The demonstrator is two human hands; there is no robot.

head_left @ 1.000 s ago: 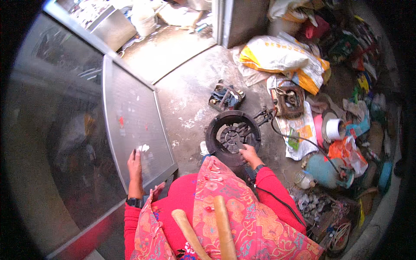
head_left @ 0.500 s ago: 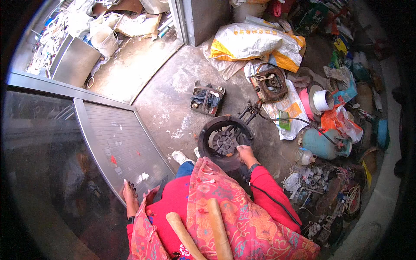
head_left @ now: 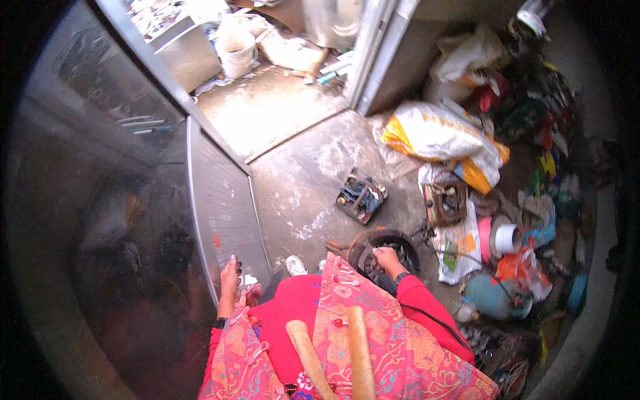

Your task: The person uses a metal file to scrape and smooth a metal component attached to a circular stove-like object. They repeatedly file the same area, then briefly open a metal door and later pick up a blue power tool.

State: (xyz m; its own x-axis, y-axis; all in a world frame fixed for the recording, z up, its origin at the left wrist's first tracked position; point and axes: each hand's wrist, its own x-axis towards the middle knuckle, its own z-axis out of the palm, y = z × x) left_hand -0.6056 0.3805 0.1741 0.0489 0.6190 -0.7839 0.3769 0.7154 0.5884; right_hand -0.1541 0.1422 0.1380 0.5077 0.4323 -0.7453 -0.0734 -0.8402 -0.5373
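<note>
My right hand [head_left: 388, 260] is closed over a round black gas burner [head_left: 402, 239] on the floor in front of me. What its fingers hold is hidden, and the picture is slightly blurred there. Down at my left side, beside the grey door panel [head_left: 223, 193], my left hand [head_left: 230, 283] is open with its fingers stretched and nothing in it. Past the burner stands a small open box [head_left: 361, 195] with dark bits inside. To its right, a rusty square burner [head_left: 445, 202] lies on a white sack.
White and yellow sacks [head_left: 440, 137] lie at the far right. A blue-green gas cylinder [head_left: 490, 295], an orange plastic bag [head_left: 523, 272] and a white roll [head_left: 508, 238] crowd the right. Wooden sticks [head_left: 360, 353] lie against my chest. A doorway opens at the far left.
The view has turned, so the scene sits further right and lower. My right hand now covers more of the burner. My left hand stays low by the door.
</note>
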